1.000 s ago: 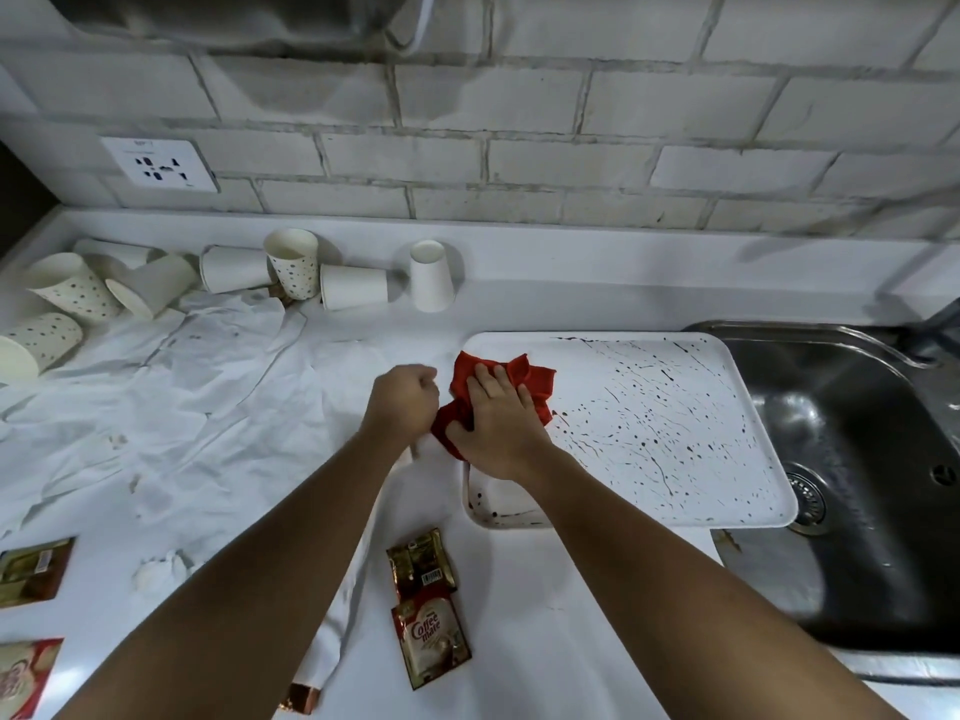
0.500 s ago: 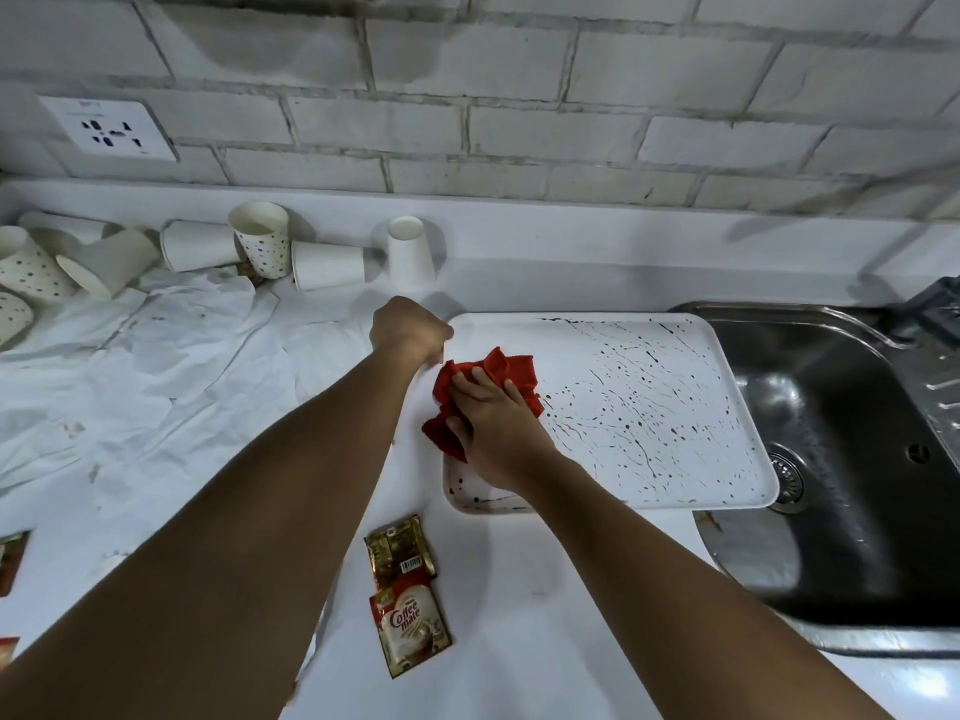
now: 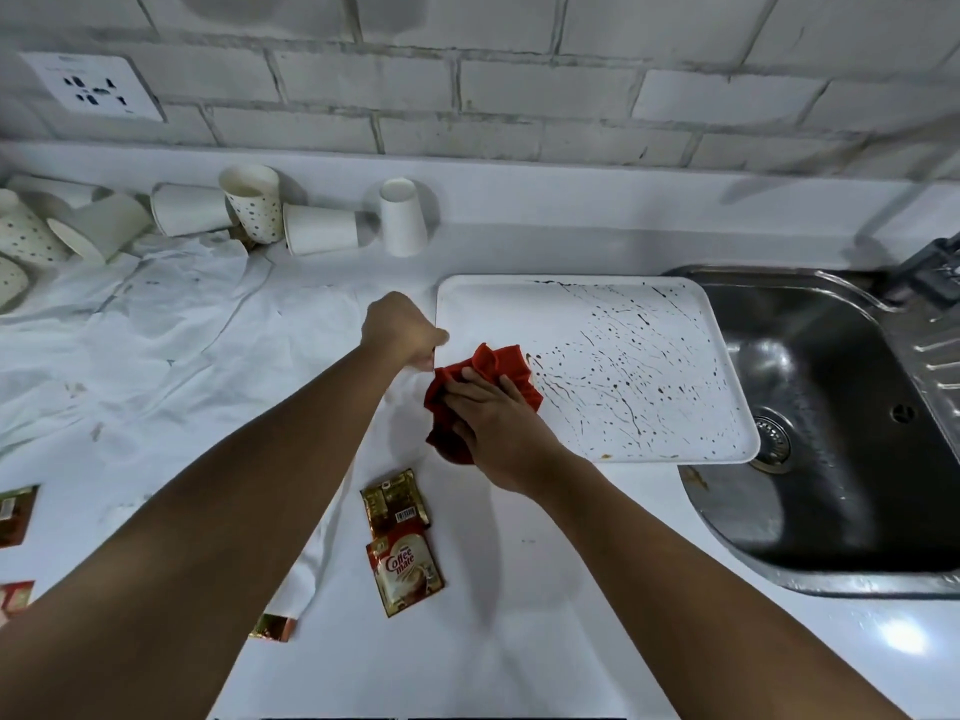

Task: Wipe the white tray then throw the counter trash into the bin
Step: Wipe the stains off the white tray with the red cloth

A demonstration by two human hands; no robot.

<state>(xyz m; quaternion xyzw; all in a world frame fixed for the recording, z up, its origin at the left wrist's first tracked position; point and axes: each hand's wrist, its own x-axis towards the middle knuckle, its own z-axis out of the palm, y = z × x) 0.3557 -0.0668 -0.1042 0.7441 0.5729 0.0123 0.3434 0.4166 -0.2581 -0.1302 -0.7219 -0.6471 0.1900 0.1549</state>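
A white tray (image 3: 613, 304) lies on the counter beside the sink, its right half speckled with brown splashes, its left part clean. My right hand (image 3: 493, 418) presses a crumpled red cloth (image 3: 498, 363) flat on the tray's left side. My left hand (image 3: 402, 330) is closed on the tray's left edge. Trash on the counter: several paper cups (image 3: 317, 228), crumpled white paper (image 3: 156, 324), two coffee sachets (image 3: 400, 537).
A steel sink (image 3: 841, 423) sits right of the tray, which overhangs its rim. More sachets (image 3: 15, 514) lie at the left edge. A wall socket (image 3: 93, 88) is on the brick wall. No bin is visible.
The left hand moved from beside the cloth up to the tray's left edge. The right hand slid the cloth around the tray's left side, where the splashes are gone.
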